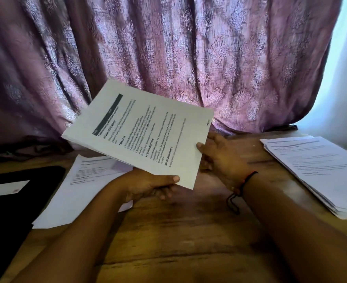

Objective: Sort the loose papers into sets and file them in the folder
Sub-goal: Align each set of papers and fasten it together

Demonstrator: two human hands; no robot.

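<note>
- Step in hand: sorting. Stack point(140, 131) held tilted above worktop point(178, 231).
- Left hand point(154, 186) pinches near edge, thumb on top; right hand point(223, 158) grips side edge.
- Left pile point(82, 184) beside folder point(15, 217); right pile point(315, 168) well apart.
- Next, likely: match heading to a pile, lay it square.

I see a printed stack point(140, 127) of white sheets held in the air at centre, tilted, its text running sideways. My left hand point(148, 186) pinches its 6 o'clock edge and my right hand point(223, 160) its 4 o'clock edge. A left pile point(82, 184) lies flat at 8 o'clock, and a thicker right pile point(315, 170) at 3 o'clock. A black folder point(15, 201) with a white label lies flat at 9 o'clock, against the left pile.
</note>
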